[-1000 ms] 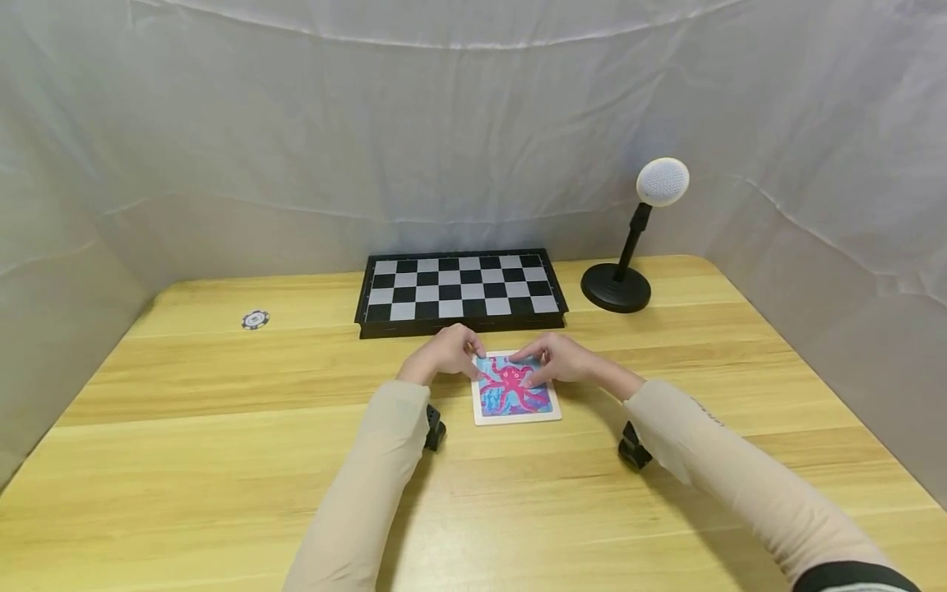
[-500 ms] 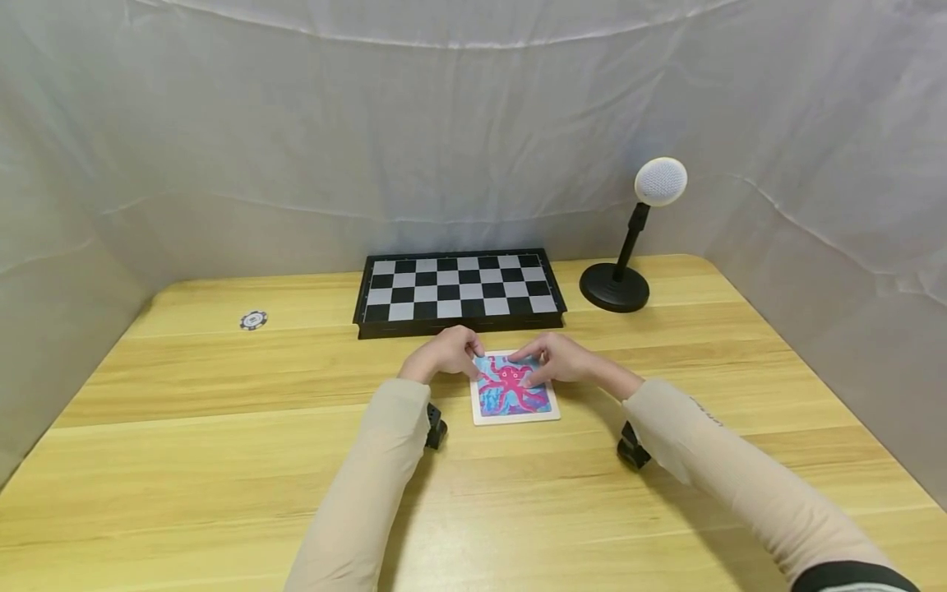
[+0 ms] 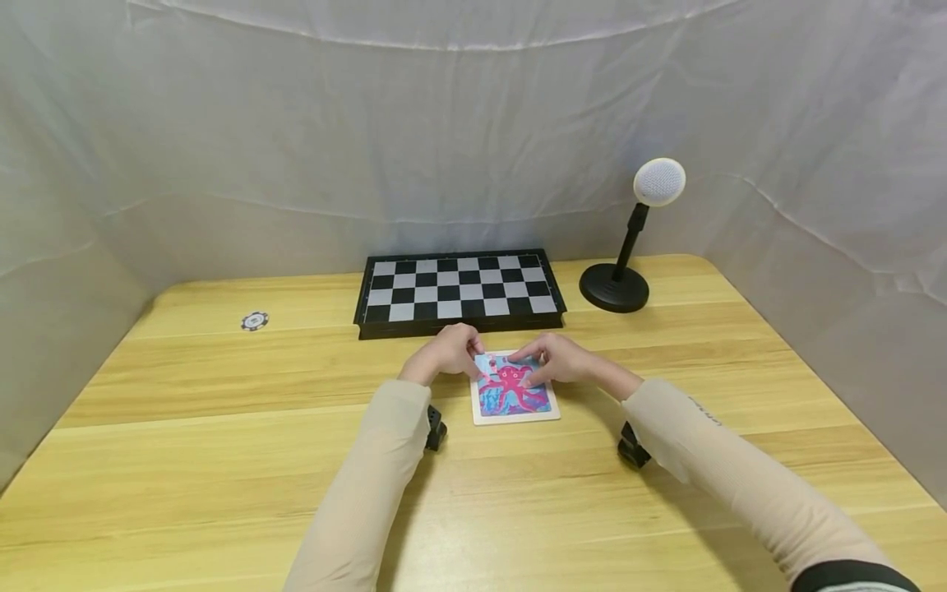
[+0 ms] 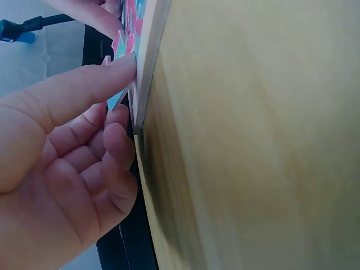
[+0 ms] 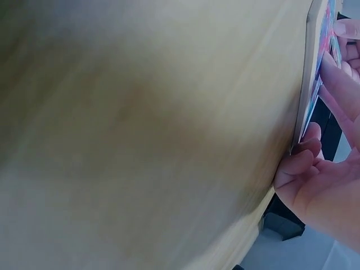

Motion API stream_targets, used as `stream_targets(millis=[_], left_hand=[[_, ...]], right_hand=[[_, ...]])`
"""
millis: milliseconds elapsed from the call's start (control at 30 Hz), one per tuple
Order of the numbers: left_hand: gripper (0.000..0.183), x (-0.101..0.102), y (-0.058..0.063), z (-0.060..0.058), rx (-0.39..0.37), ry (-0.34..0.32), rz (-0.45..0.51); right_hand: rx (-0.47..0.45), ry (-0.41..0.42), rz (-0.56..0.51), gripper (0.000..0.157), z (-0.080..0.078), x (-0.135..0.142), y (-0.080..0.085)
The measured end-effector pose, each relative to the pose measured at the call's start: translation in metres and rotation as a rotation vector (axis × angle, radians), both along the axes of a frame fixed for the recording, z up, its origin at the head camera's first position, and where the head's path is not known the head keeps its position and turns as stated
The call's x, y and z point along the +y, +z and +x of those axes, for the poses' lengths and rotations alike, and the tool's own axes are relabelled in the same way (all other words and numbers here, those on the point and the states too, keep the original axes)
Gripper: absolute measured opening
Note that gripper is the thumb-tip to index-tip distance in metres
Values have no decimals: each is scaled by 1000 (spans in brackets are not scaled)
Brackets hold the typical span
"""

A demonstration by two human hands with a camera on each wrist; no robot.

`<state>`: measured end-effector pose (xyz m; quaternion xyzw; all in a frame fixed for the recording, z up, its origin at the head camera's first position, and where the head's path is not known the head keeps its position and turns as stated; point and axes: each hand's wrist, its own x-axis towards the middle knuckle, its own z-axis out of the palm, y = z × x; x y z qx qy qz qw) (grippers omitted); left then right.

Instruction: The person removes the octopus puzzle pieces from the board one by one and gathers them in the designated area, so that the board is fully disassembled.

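Note:
In the head view, an octopus jigsaw puzzle [image 3: 510,395] in a pale square frame [image 3: 518,420] lies on the table. My left hand [image 3: 444,349] is at its top left corner. The left wrist view shows a puzzle piece [image 4: 116,99] standing tilted out of the picture, pinched between my left thumb [image 4: 107,76] and the fingers behind it. My right hand [image 3: 565,359] reaches in from the other side, its index finger near the top edge and its thumb resting on the picture. In the right wrist view its other fingers [image 5: 306,149] curl by the frame's edge.
Behind the puzzle lies a black and white chessboard [image 3: 462,288]. A round white mesh head on a black stand [image 3: 617,286] is at the back right. One poker chip [image 3: 255,321] lies on the wooden table [image 3: 222,477] at left. Pale cloth [image 3: 459,123] hangs around the table.
Both hands stay at the puzzle with almost no movement. The picture near the top left, beside my left fingertips, looks slightly different, with the piece there shifted a little.

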<state>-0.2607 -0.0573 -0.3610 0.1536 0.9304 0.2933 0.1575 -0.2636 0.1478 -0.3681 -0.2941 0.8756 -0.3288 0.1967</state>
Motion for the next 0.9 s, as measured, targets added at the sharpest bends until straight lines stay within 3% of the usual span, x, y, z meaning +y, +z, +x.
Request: stream_targets(millis=[233, 467, 900], left_hand=[[27, -2, 1, 2, 50, -27, 4], [8, -7, 1, 2, 19, -11, 77], [15, -13, 0, 1, -56, 26, 178]], right_hand=[[11, 2, 11, 39, 1, 0, -1], [8, -13, 23, 40, 3, 0, 1], [28, -32, 39, 42, 1, 0, -1]])
